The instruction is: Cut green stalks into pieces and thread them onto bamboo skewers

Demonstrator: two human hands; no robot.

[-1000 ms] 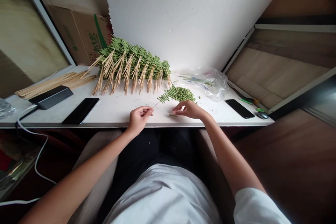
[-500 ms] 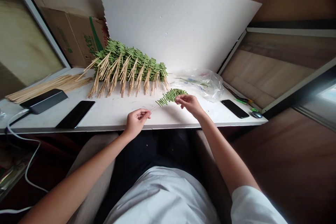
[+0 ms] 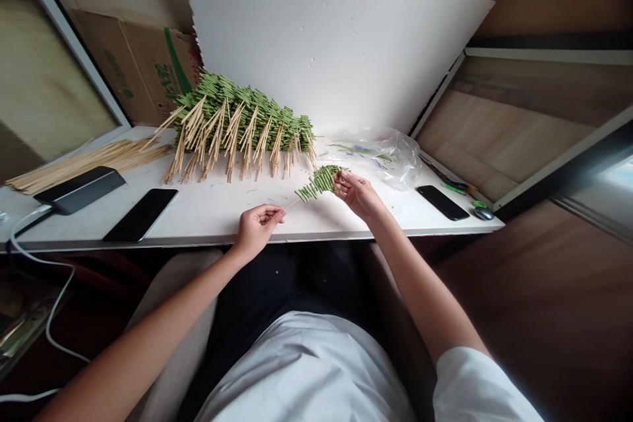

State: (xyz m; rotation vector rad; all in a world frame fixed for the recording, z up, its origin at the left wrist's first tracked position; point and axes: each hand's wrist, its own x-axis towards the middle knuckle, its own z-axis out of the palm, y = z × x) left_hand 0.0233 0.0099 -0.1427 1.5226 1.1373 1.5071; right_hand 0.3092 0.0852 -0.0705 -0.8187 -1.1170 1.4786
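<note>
My left hand [image 3: 258, 225] pinches the bare end of a thin wooden skewer. Short cut pieces of what look like green beans [image 3: 316, 184] are threaded crosswise along its far part, held just above the white table. At the far end of the green row, my right hand [image 3: 357, 194] is closed with bent fingers against the pieces; what its fingertips grip is hidden. Behind lies a big stack of finished green bean skewers [image 3: 247, 112], their bare sticks [image 3: 232, 138] pointing towards me.
Loose bare skewers [image 3: 93, 161] lie at the left, by a black box-shaped device [image 3: 82, 190] with a white cable. One phone [image 3: 142, 215] lies left, another [image 3: 442, 202] right. A clear plastic bag [image 3: 395, 158] sits behind my right hand. A white foam board [image 3: 321, 39] stands at the back.
My right hand has shifted slightly right along the green pieces, and its fingers have turned more around their far end. My left hand keeps its pinch on the skewer in place.
</note>
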